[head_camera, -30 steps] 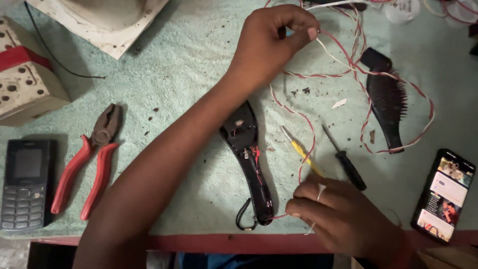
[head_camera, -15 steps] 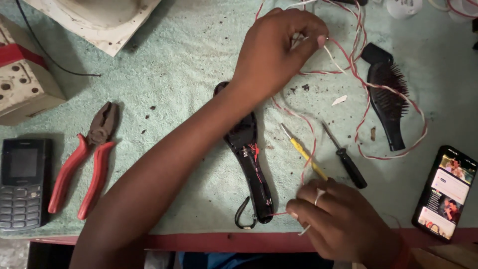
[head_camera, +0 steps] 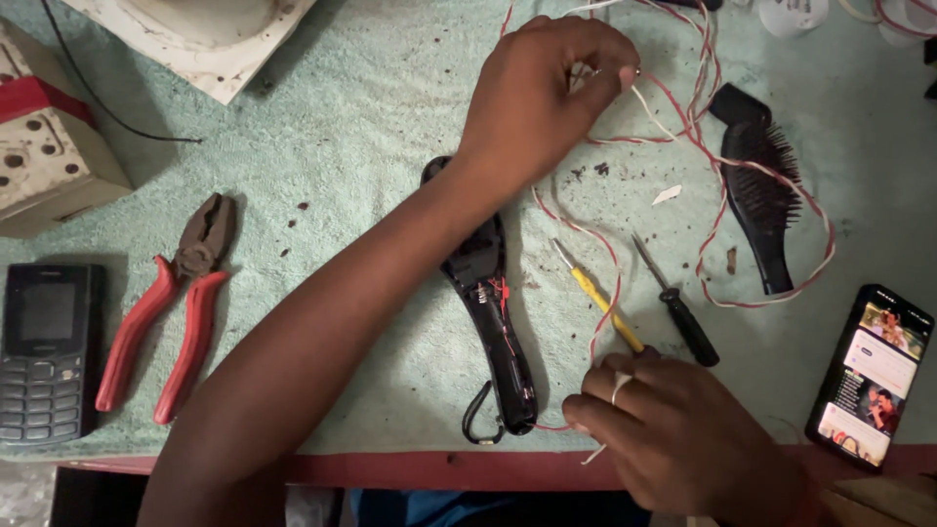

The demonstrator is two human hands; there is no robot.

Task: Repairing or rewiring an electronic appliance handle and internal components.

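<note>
Under left forearm: black open casing flat on green-covered worktop, inner wiring exposed. Left hand pinches red-and-white twisted wire between fingertips, far side of casing. Right hand at near edge, fingers closed on other end of same wire (thin white strip seems to poke out below, view poor). Just above right hand: yellow screwdriver, black screwdriver. Right of left hand: black brush. Far left: red pliers, keypad phone. Right of right hand: smartphone, screen lit.

A single head-worn camera looks steeply down, close over the green cloth-covered bench. The left hand sits farther up the frame, while the right hand lies nearest the lens.
</note>
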